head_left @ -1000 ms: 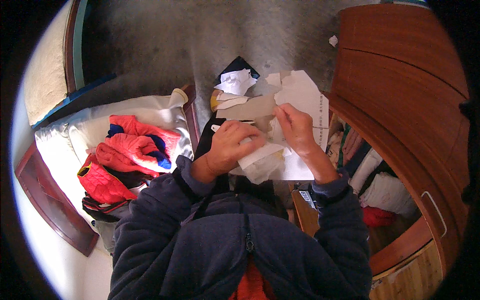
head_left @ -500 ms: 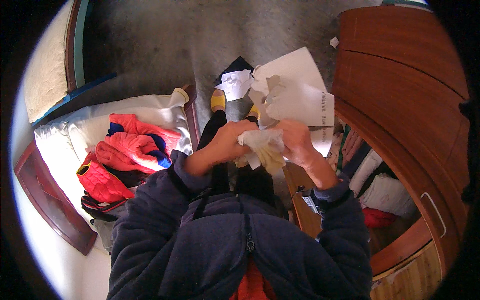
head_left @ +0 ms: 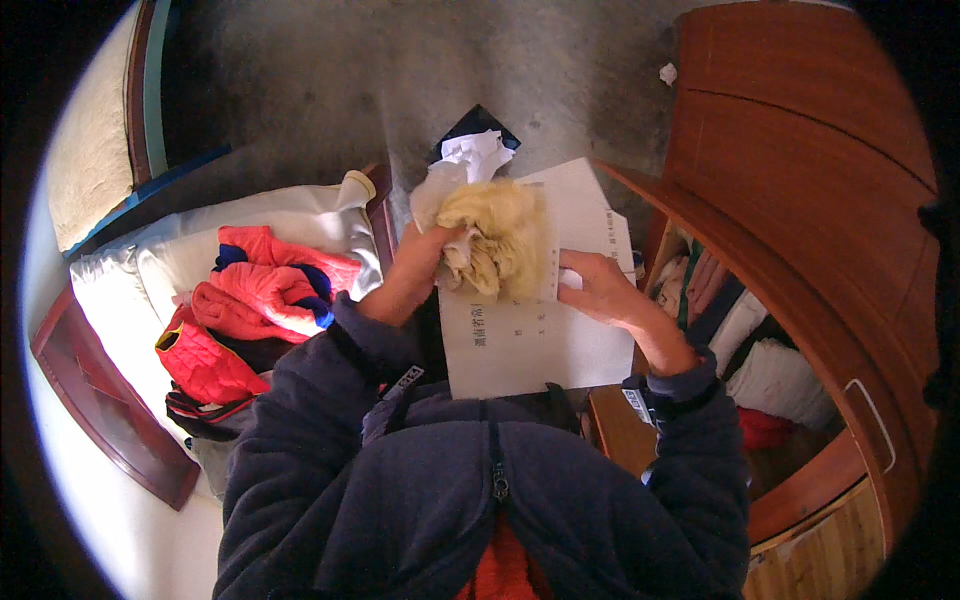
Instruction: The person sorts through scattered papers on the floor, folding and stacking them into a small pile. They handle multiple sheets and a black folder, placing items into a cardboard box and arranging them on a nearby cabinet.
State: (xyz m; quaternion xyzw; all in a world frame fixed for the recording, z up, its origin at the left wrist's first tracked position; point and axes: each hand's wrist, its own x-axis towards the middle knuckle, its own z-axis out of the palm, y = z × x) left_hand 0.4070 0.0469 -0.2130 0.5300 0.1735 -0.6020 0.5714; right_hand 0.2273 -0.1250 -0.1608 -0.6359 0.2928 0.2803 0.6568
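My left hand [head_left: 408,270] is closed around a bunched pale-yellow cloth [head_left: 500,225], with a thin whitish wrap [head_left: 432,192] bunched at its far left side. The cloth lies over a large white printed sheet or flat paper bag [head_left: 535,355], which spans the space in front of my lap. My right hand [head_left: 612,290] grips the sheet's right part, thumb on top, with a small folded white piece [head_left: 570,279] at its fingertips. The cloth hides the middle of the sheet, and the right fingers underneath are partly hidden.
Crumpled white paper [head_left: 478,152] sits on a black square thing [head_left: 482,122] on the floor. At left, red garments [head_left: 270,275] lie on a white-covered bed [head_left: 170,230]. An open brown wooden cabinet [head_left: 800,130] at right holds folded clothes [head_left: 780,380]. A paper scrap [head_left: 668,73] lies farther off.
The yellow cloth has moved forward and spread out from between my hands. The printed sheet has come closer to my lap, beneath the cloth. My hands are farther apart.
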